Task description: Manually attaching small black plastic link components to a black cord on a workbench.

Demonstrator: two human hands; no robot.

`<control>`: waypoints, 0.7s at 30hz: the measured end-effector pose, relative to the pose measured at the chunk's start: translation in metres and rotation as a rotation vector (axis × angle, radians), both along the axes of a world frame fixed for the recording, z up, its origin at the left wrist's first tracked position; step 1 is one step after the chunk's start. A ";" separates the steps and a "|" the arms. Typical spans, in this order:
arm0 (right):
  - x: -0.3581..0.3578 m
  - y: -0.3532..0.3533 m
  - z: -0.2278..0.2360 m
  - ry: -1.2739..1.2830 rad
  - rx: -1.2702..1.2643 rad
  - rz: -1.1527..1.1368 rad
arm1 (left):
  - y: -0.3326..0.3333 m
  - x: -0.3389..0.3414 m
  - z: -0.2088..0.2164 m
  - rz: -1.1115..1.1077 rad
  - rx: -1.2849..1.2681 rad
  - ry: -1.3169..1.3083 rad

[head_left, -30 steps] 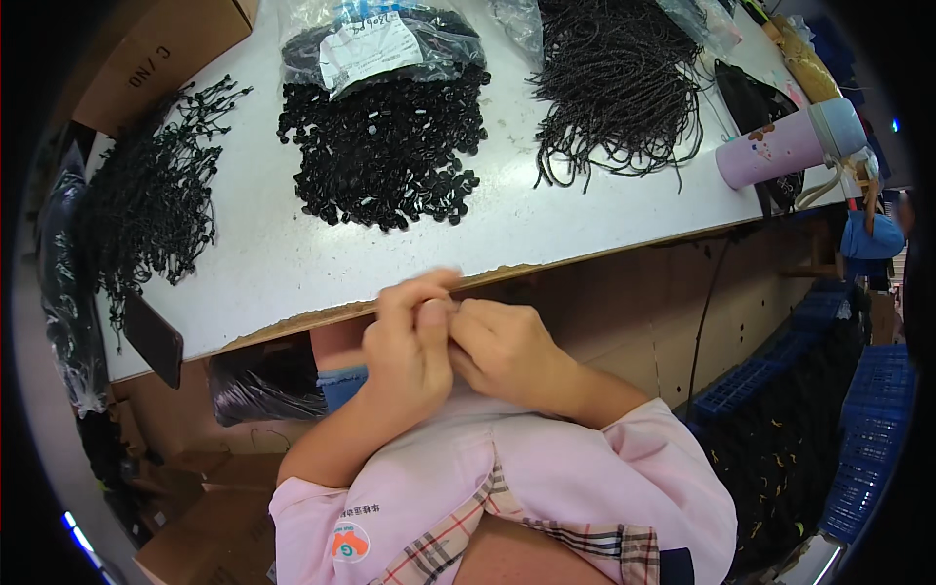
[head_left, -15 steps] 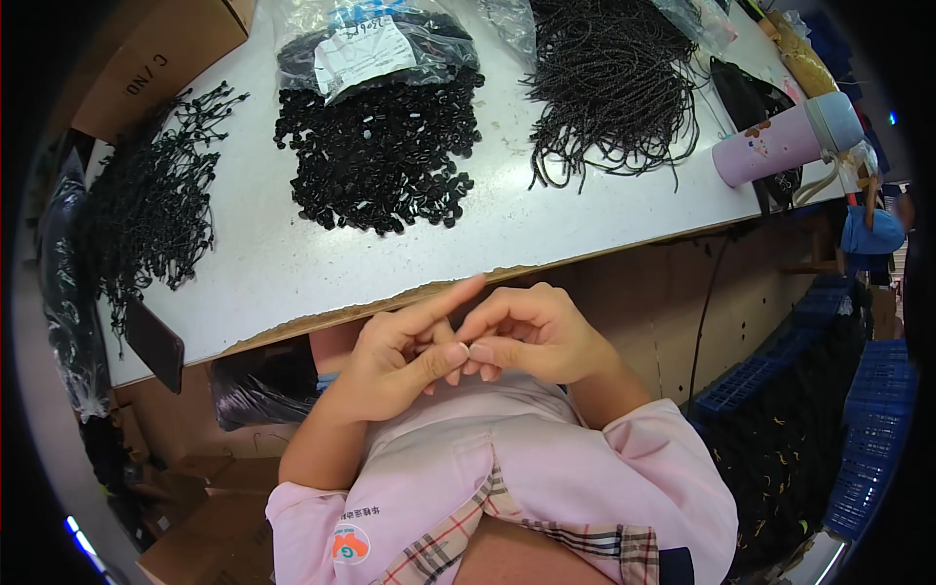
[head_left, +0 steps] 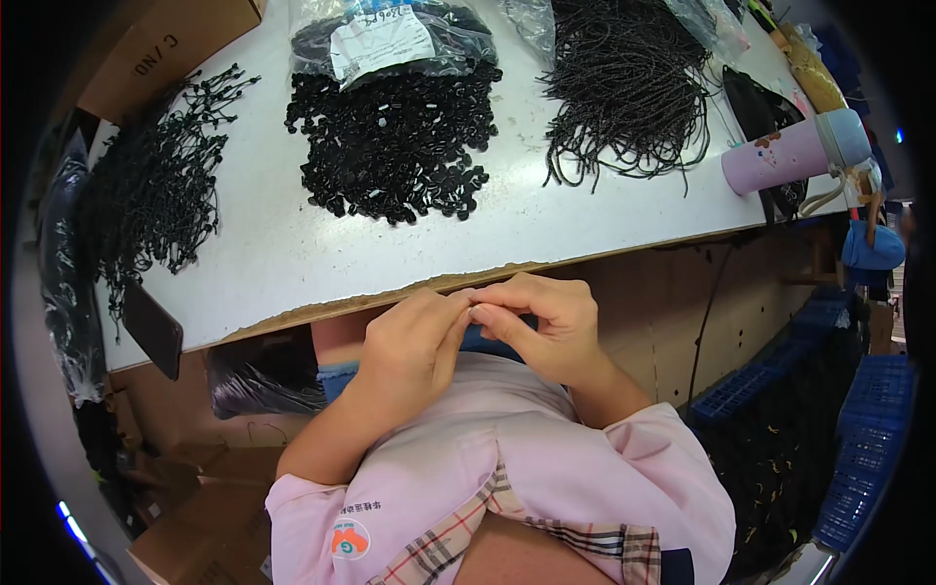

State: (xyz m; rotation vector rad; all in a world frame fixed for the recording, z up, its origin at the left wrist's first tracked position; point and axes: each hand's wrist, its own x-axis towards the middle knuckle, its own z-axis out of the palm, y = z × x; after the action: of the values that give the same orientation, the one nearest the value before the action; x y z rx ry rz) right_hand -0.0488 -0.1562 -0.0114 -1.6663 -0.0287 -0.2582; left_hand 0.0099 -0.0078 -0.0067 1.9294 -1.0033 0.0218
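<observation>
My left hand (head_left: pixel 414 336) and my right hand (head_left: pixel 548 322) meet at the fingertips just below the front edge of the white table (head_left: pixel 409 258). Both are closed, thumbs and fingers pinched together; whatever lies between them is hidden or too small to make out. Beyond them on the tabletop is a heap of small black plastic pieces (head_left: pixel 390 146), partly under a clear bag (head_left: pixel 453 44) with a white label. To the right lies a bundle of black cords (head_left: pixel 624 97). At the left is a tangled pile of black cords with small end pieces (head_left: pixel 161 190).
A dark phone (head_left: pixel 151 330) lies at the left front corner. A lilac bottle (head_left: pixel 785 156) lies on its side at the right, over a black item. A cardboard box (head_left: pixel 161 54) stands back left. Blue crates (head_left: pixel 868 439) are at the lower right; a dark plastic bag (head_left: pixel 263 375) sits under the table.
My left hand has turned, its pointing index finger now folded in toward the right fingertips. My right hand stays pinched. The view has shifted slightly.
</observation>
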 end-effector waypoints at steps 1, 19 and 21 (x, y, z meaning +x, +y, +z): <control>0.000 -0.001 0.000 -0.058 -0.115 -0.009 | 0.000 0.000 -0.002 -0.001 0.000 0.001; -0.004 0.003 0.003 -0.720 -0.567 -0.074 | 0.004 0.009 -0.003 -0.358 -0.325 1.711; -0.003 0.005 -0.001 -0.716 -0.546 -0.123 | 0.004 0.008 0.001 -0.334 -0.314 1.717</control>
State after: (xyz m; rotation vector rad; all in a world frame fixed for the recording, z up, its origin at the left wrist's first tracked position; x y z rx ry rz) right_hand -0.0515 -0.1517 -0.0119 -2.0300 -0.5786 -1.0007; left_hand 0.0182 -0.0034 -0.0053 0.8407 -0.0500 -1.3220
